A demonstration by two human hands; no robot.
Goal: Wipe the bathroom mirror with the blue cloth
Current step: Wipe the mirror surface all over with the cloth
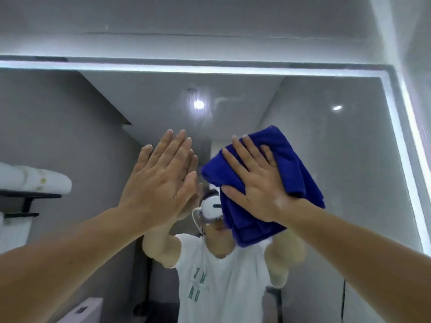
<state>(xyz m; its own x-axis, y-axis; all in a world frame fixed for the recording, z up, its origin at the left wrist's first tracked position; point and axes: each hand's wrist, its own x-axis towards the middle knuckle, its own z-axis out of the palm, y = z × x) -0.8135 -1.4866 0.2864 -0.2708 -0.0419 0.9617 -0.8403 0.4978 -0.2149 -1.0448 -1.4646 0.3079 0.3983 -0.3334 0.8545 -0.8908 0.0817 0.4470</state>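
Grey-walled bathroom; mirror (pixel 326 159) with lit border (pixel 210 68) along top and right. Right hand (pixel 254 183) flat, fingers (pixel 234 163) straight, spread over folded blue cloth (pixel 291 164), pressing it to glass. Left hand (pixel 161 176) flat on glass just beside, fingers straight

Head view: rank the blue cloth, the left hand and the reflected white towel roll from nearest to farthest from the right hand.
1. Blue cloth: under the right hand, touching.
2. Left hand: beside it, leftward.
3. White towel roll: far left edge, reflected.
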